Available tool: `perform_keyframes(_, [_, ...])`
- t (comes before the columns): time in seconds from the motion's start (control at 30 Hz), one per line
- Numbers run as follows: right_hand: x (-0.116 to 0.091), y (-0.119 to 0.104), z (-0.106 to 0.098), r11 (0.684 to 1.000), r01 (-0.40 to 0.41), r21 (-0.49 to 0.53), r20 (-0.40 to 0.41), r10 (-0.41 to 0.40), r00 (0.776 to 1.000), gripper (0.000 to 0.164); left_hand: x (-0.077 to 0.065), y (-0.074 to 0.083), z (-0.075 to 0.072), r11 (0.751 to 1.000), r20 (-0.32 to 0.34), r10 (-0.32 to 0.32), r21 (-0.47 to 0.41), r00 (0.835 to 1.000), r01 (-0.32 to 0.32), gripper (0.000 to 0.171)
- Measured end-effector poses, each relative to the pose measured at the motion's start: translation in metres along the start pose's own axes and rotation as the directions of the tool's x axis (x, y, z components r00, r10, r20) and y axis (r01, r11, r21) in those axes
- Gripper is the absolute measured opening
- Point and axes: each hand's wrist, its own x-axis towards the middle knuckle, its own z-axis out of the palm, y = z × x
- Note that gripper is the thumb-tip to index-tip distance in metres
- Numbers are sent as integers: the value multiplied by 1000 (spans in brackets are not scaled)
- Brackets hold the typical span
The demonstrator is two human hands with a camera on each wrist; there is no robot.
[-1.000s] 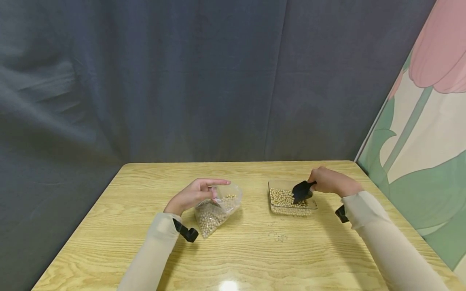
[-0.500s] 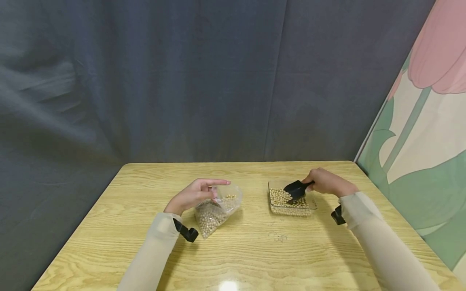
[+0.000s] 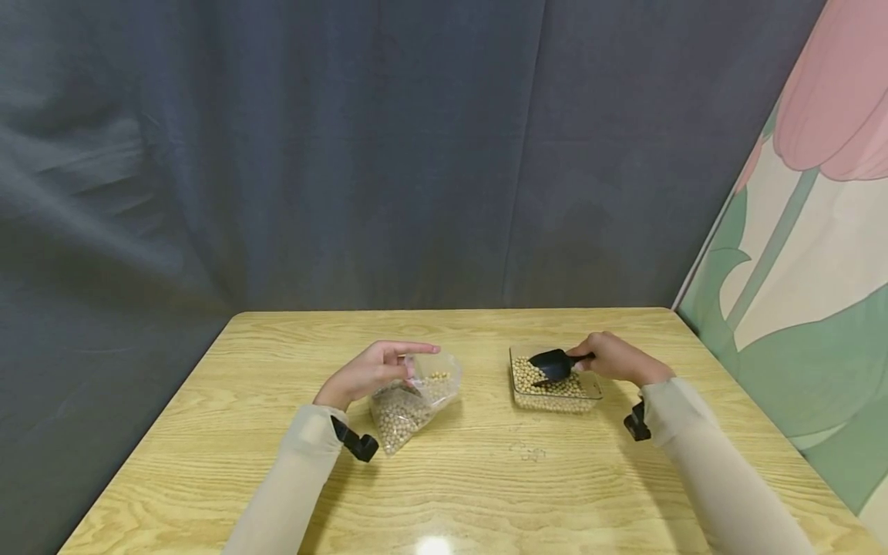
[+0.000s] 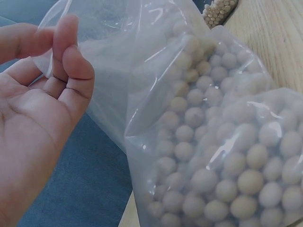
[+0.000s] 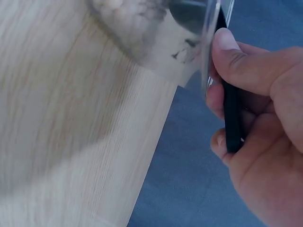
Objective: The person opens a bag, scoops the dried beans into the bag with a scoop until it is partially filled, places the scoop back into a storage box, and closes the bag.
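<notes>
My left hand [image 3: 368,373] pinches the rim of a clear plastic bag [image 3: 416,405] at its open mouth. Through the film of the bag in the left wrist view, many round pale beans [image 4: 251,182] show. On the right, my right hand [image 3: 617,358] grips the handle of a black scoop [image 3: 553,364]. The scoop's blade lies low among the beans in a clear rectangular container [image 3: 588,391], its tip pointing left. In the right wrist view the fingers and thumb [image 5: 236,59] are curled round the scoop's black handle [image 5: 232,118], close against the container's wall.
A wooden table [image 3: 444,486] carries both bag and container, with a stretch of wood between them. Dark curtain [image 3: 375,154] hangs behind the table's far edge. A wall with a painted tulip [image 3: 825,108] stands at the right. Black camera mounts sit on both wrists.
My right hand has moved left and slightly down, pushing the scoop leftward through the beans as its blade tilts flatter. The left hand and bag have stayed in place.
</notes>
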Motion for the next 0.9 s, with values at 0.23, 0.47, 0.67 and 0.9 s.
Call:
perform_keyframes(0.23, [5,-3,6,999,22,42,30,-23,999,31,0,1,1,1000,-4,2,10,1000,-2,47])
perform_keyframes(0.47, [5,0,13,997,21,72,45,-25,999,31,1,0,1,1000,-6,-2,14,1000,2,46])
perform_keyframes(0.67, [3,3,17,992,36,119,38,-40,998,32,1,-2,2,1000,-3,1,-3,1000,-1,47])
perform_keyframes(0.9, [1,7,18,984,9,175,32,-15,999,34,2,-3,2,1000,-3,4,-4,1000,-4,47])
